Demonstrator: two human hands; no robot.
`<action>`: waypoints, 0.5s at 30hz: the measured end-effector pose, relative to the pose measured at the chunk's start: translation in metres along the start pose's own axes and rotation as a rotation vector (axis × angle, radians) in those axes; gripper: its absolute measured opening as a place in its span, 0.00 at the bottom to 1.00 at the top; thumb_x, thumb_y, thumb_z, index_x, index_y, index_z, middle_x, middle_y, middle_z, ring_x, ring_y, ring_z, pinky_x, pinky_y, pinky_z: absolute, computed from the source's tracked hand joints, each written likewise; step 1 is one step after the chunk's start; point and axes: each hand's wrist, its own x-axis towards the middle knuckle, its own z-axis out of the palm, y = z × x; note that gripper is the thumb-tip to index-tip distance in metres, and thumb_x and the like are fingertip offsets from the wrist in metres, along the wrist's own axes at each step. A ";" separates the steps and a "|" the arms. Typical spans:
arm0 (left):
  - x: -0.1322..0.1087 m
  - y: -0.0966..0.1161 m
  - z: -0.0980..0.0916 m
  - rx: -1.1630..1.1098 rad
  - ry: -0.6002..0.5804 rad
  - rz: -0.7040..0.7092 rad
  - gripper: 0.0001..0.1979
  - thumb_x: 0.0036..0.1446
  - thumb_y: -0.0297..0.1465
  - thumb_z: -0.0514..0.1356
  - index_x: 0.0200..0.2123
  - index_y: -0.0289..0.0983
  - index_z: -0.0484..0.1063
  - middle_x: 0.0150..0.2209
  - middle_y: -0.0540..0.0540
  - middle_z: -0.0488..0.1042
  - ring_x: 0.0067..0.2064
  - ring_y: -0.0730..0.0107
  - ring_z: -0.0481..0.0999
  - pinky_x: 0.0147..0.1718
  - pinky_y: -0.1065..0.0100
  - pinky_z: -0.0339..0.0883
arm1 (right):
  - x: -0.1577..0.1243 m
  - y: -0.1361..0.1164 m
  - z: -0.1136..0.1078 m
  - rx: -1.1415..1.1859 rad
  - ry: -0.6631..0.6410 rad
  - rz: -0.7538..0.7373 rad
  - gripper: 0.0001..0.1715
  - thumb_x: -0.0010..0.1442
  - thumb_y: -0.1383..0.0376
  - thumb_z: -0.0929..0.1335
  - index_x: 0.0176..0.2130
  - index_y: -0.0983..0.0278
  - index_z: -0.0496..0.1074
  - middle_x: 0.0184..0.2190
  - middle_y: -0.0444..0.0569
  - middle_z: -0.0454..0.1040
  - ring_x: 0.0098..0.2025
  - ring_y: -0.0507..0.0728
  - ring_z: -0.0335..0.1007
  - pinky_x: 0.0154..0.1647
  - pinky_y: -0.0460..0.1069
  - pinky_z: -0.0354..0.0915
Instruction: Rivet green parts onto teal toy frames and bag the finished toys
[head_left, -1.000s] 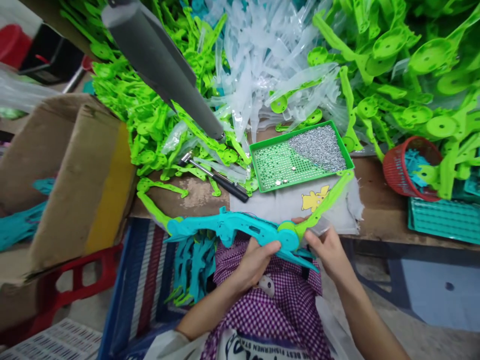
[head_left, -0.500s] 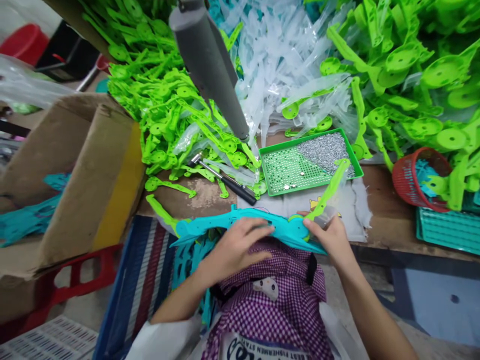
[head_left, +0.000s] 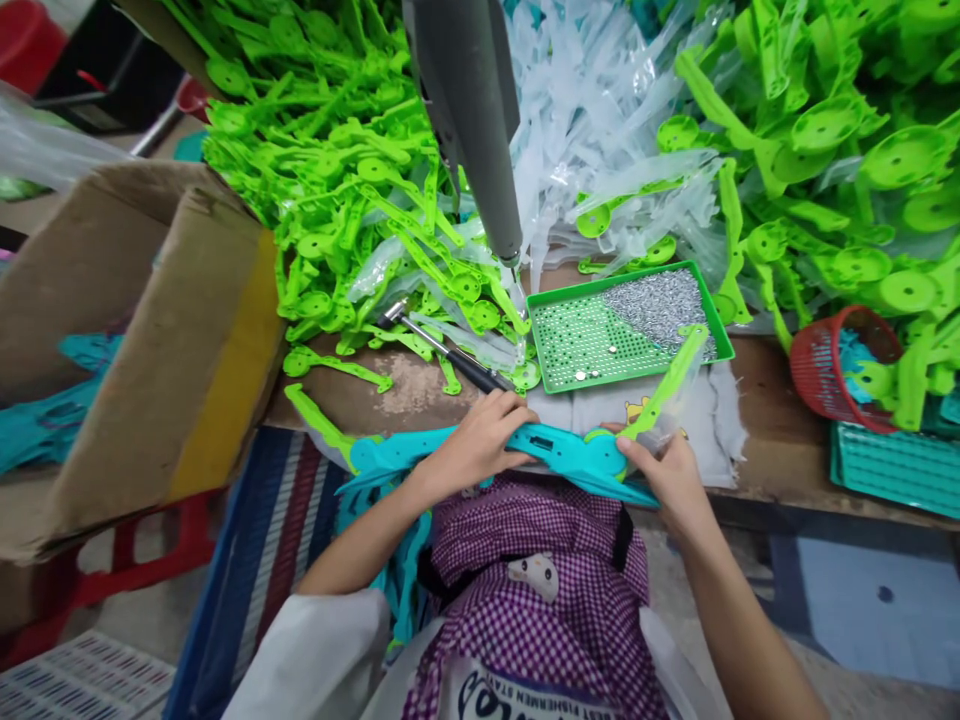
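Observation:
A long turquoise plastic part (head_left: pixel 420 445) lies across the front table edge, a bright green plastic arm (head_left: pixel 671 375) joined at its right end and another green arm (head_left: pixel 319 415) at its left end. My left hand (head_left: pixel 480 440) is closed over the middle of the turquoise part, fingers on the far side and thumb on the near side. At the right joint, my right hand (head_left: pixel 671 470) pinches the foot of the green arm; its fingertips are partly hidden. A hammer (head_left: pixel 450 350) lies just beyond my left hand, its handle end close to the fingers.
A grey hanging tool (head_left: pixel 480 130) with a thin tip points down above the table. A green tray (head_left: pixel 570 350) holds small metal pieces. Piles of green parts (head_left: pixel 322 200) and clear plastic pieces (head_left: pixel 592 110) stand behind. Cardboard box (head_left: pixel 157 400) left, red basket (head_left: pixel 825 370) right.
My left hand has moved up and away from me and its spread fingers have closed over the turquoise part. The right hand keeps its pinch. The view has shifted slightly.

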 end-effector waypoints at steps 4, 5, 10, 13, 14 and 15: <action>0.002 0.000 -0.002 0.055 -0.020 -0.023 0.18 0.57 0.38 0.63 0.47 0.38 0.65 0.44 0.45 0.69 0.45 0.59 0.65 0.42 0.62 0.55 | 0.002 0.002 -0.002 -0.029 -0.011 -0.004 0.33 0.43 0.53 0.77 0.44 0.62 0.65 0.39 0.55 0.81 0.41 0.62 0.79 0.42 0.56 0.73; 0.003 0.001 -0.003 0.058 -0.028 -0.035 0.18 0.57 0.39 0.63 0.46 0.37 0.64 0.43 0.45 0.69 0.45 0.59 0.65 0.42 0.62 0.55 | 0.003 0.002 -0.002 -0.037 -0.010 -0.006 0.33 0.43 0.53 0.77 0.44 0.62 0.65 0.40 0.55 0.81 0.41 0.62 0.79 0.42 0.56 0.73; 0.012 0.002 -0.009 0.121 -0.105 -0.115 0.23 0.51 0.45 0.66 0.41 0.36 0.63 0.42 0.44 0.67 0.43 0.59 0.65 0.39 0.64 0.55 | 0.003 0.000 0.000 -0.038 -0.001 0.005 0.35 0.42 0.53 0.78 0.44 0.62 0.65 0.38 0.55 0.82 0.40 0.61 0.79 0.41 0.55 0.73; 0.019 0.001 -0.013 0.196 -0.173 -0.139 0.25 0.48 0.48 0.67 0.39 0.36 0.64 0.40 0.44 0.67 0.42 0.58 0.66 0.38 0.64 0.54 | 0.002 -0.002 0.002 -0.044 -0.002 0.019 0.35 0.42 0.52 0.77 0.44 0.63 0.64 0.39 0.56 0.81 0.40 0.62 0.78 0.42 0.55 0.73; 0.021 0.000 -0.015 0.208 -0.196 -0.138 0.26 0.47 0.49 0.67 0.38 0.36 0.64 0.39 0.44 0.68 0.41 0.58 0.66 0.38 0.64 0.54 | 0.001 -0.003 0.002 -0.044 -0.002 0.023 0.35 0.42 0.52 0.77 0.44 0.62 0.64 0.39 0.56 0.81 0.41 0.62 0.78 0.42 0.56 0.73; 0.022 0.000 -0.016 0.215 -0.214 -0.134 0.26 0.46 0.49 0.67 0.37 0.36 0.64 0.39 0.45 0.68 0.41 0.58 0.66 0.38 0.64 0.54 | 0.001 -0.003 0.003 -0.043 -0.001 0.024 0.36 0.42 0.52 0.77 0.45 0.62 0.64 0.39 0.56 0.81 0.41 0.61 0.78 0.42 0.56 0.73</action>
